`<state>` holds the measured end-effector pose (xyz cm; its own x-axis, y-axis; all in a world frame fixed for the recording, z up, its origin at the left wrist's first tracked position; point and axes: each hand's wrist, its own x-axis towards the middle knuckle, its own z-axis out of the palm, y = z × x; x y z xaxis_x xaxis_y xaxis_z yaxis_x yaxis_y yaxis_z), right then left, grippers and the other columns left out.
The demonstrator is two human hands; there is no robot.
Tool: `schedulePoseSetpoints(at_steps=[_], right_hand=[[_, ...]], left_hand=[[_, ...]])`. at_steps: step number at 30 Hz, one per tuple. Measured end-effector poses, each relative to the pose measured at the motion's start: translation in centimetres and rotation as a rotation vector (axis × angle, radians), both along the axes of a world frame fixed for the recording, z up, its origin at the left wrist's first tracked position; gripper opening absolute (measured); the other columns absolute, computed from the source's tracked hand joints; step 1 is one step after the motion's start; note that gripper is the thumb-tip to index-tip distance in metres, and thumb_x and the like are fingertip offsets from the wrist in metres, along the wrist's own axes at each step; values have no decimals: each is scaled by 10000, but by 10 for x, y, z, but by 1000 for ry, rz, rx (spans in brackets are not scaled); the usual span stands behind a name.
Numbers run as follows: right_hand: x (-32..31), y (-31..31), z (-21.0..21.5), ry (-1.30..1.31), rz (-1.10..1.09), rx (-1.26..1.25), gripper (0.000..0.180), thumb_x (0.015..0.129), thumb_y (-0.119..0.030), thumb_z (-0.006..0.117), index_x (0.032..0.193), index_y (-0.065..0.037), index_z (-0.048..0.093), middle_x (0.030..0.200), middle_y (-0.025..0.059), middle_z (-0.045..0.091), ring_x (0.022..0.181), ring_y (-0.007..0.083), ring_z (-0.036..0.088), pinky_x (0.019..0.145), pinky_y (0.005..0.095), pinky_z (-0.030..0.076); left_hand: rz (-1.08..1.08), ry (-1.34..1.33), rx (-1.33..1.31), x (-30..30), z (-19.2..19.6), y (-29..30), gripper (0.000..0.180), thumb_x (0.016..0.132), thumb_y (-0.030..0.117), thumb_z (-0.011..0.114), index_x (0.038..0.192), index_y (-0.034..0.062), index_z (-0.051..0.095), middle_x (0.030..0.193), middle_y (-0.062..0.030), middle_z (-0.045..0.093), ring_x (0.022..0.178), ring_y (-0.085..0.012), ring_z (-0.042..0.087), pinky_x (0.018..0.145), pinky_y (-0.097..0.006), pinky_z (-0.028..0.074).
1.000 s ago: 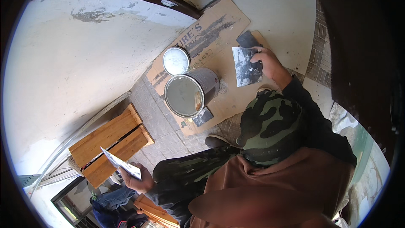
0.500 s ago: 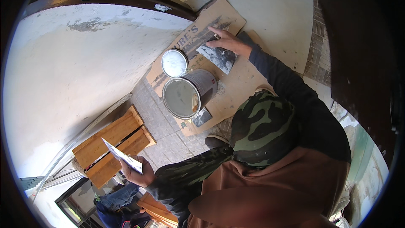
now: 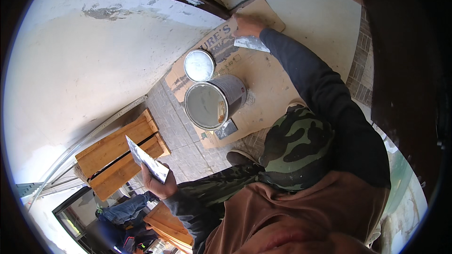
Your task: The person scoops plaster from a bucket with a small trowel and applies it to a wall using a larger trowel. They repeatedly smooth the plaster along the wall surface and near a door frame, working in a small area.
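Note:
My left hand [image 3: 160,182] is closed on the lower end of a thin flat putty spreader [image 3: 149,161], smeared with white and held tilted above the floor. At the far side, my right hand [image 3: 248,26] reaches over the cardboard sheet [image 3: 266,80]. Its fingers are curled on the edge of a flat rectangular plate [image 3: 252,43] streaked with grey-white paste. Between the hands stands an open metal can [image 3: 233,94] containing grey paste [image 3: 202,106], with a brownish thing at its inner rim. A round lid [image 3: 199,66], whitish on top, lies behind the can.
A white patched wall [image 3: 94,66] with a dark beam borders the left. Beneath it sits a slatted wooden stool [image 3: 117,153]. A small dark plate [image 3: 226,130] lies beside the can. Blue denim and dark clothing [image 3: 117,221] show at lower left. My camouflage-clad knee [image 3: 296,148] is close to the cardboard.
My right hand has moved farther away, and its pointing finger has curled in. The plate under it has shifted away and tilted. My left hand has moved slightly right with the putty spreader.

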<state>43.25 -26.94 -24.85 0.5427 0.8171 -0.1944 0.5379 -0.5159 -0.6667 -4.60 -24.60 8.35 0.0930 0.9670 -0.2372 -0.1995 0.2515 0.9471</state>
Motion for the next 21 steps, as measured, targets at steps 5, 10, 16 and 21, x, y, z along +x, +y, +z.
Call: schedulePoseSetpoints(at_steps=[5, 10, 16, 21], right_hand=[[21, 8, 6, 25, 149, -160, 776, 752, -428, 801, 1364, -9, 574, 1276, 218, 679, 1145, 373, 672, 972, 464, 525], [13, 0, -9, 103, -23, 158, 860, 756, -426, 809, 1407, 57, 522, 1282, 248, 669, 1158, 374, 667, 975, 448, 522], [-66, -127, 18, 1554, -356, 584, 479, 824, -34, 754, 1283, 20, 627, 1164, 119, 712, 1007, 231, 700, 945, 367, 538], [-121, -161, 115, 1044, -184, 910, 379, 898, 0, 690, 1275, -16, 664, 1161, 100, 693, 1060, 221, 672, 925, 365, 540]], left_hand=[[-22, -31, -52, 1, -5, 6, 229, 1036, 242, 593, 1169, 71, 666, 929, -54, 718, 745, -138, 672, 573, -278, 498], [-119, -77, -60, -4, -6, 10, 301, 1009, 236, 619, 1236, 40, 644, 1061, -63, 727, 866, -176, 702, 736, -314, 558], [-39, -92, -70, 11, 2, 4, 332, 1019, 227, 598, 1289, 34, 618, 1148, -81, 715, 1001, -193, 697, 865, -337, 554], [-62, -92, -104, 88, -24, -11, 269, 1023, 204, 592, 1232, 42, 640, 1095, -75, 734, 949, -177, 719, 775, -325, 578]])
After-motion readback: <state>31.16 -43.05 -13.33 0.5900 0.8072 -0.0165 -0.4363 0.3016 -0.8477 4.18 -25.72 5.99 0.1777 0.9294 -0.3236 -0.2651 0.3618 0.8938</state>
